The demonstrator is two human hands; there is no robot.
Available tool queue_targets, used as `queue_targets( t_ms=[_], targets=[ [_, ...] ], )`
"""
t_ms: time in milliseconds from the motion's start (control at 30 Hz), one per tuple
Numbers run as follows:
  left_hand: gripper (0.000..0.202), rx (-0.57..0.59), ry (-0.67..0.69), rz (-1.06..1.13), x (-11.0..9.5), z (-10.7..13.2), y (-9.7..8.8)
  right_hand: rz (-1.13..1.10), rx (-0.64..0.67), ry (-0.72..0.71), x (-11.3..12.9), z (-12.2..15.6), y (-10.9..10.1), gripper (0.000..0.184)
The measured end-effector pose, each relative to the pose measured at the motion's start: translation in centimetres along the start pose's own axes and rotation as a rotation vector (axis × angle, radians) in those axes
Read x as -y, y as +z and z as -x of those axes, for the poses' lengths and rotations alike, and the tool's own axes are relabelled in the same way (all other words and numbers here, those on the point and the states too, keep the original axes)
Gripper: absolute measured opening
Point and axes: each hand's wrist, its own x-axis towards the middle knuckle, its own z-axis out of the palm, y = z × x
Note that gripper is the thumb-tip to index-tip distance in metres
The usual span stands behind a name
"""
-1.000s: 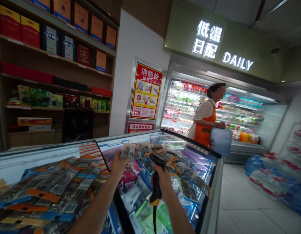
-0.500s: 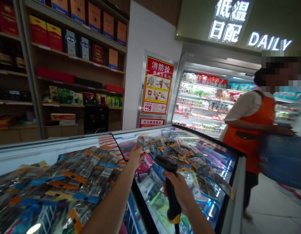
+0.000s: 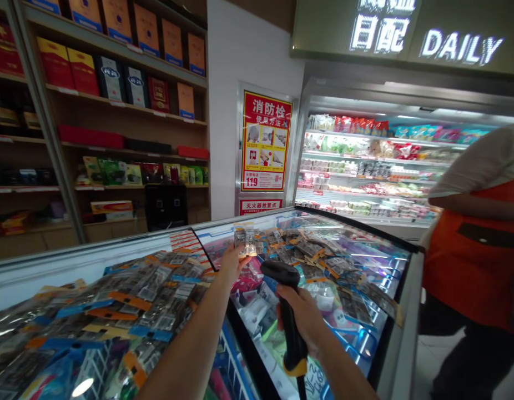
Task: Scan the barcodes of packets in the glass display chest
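Note:
My left hand (image 3: 232,261) reaches out over the freezer's glass top, closed on a small clear packet (image 3: 247,240) with a printed label facing me. In my right hand (image 3: 301,316) is a black barcode scanner (image 3: 291,328) with a yellow base and a cable, its head tilted toward the packet. A spread of similar packets (image 3: 319,250) with orange and blue strips lies on the glass beyond the scanner. To the left, a larger heap of packets (image 3: 157,300) covers the other glass lid. Bagged goods (image 3: 257,311) show through the glass below my hands.
The freezer's dark frame (image 3: 257,361) runs between its two halves. A person in an orange apron (image 3: 469,261) stands close on the right, beside the freezer. Shelves of boxes (image 3: 115,83) line the left wall, and a lit chiller (image 3: 365,166) stands behind.
The person in the apron has come nearer on the right, and the blue container they carried is out of view. My view has shifted slightly; both hands keep their holds.

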Motion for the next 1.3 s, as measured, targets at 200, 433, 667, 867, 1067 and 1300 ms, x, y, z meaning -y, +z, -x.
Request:
queue_targets(
  t_ms=[200,433,667,867,1067,1300],
  targets=[
    [0.019,-0.005,-0.026,0.033,-0.3,0.3,0.1,0.029,0.021,0.014,-0.5,-0.6,-0.5,0.028],
    [0.016,-0.049,-0.054,0.028,-0.1,-0.3,0.0,0.029,-0.011,0.035,-0.3,-0.6,-0.9,0.026],
    [0.017,-0.063,-0.065,0.027,-0.1,-0.3,-0.2,0.014,0.0,0.012,-0.2,-0.2,-0.4,0.026],
    [0.016,-0.064,-0.057,0.038,-0.1,-0.2,-0.1,-0.045,-0.002,0.021,-0.2,-0.2,-0.5,0.027],
    [0.017,-0.058,-0.076,0.033,-0.4,-0.2,-0.2,-0.019,-0.014,0.035,-0.2,-0.5,-1.0,0.025],
    [0.018,-0.069,-0.068,0.049,-0.3,-0.1,-0.2,-0.013,-0.038,0.042,0.3,-0.4,-1.6,0.024]
  ],
)
